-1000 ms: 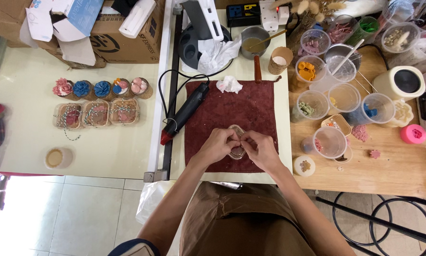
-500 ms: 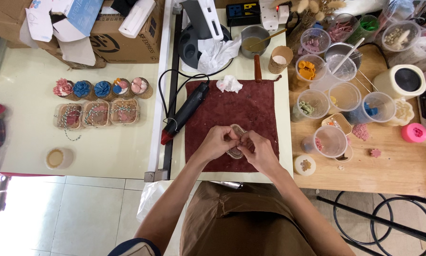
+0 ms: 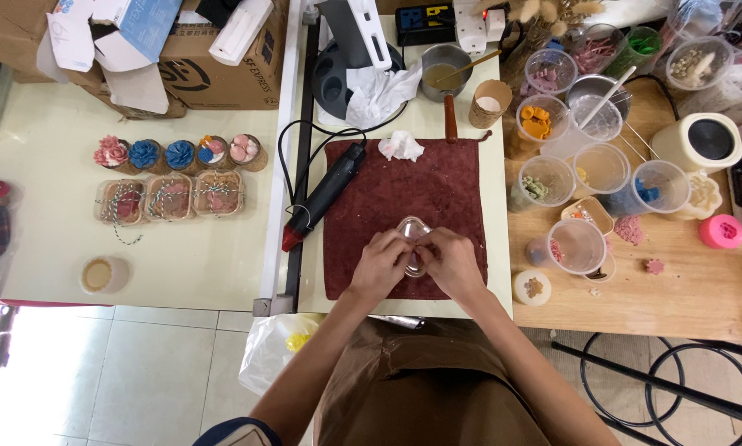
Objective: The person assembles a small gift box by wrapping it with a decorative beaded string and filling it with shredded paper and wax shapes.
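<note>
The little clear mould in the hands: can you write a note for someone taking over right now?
Left hand and right hand both pinch the small clear mould over the dark red cloth. The heat gun lies at the cloth's left edge, a crumpled tissue at its top. Finished flower pieces sit on the left table. Whether the mould is filled cannot be told; it is not yet set down.

Both hands — left hand [image 3: 381,263], right hand [image 3: 450,261] — have shifted slightly, fingers closing tighter around the clear mould [image 3: 412,239], now tilted up a bit off the cloth [image 3: 371,198].
</note>
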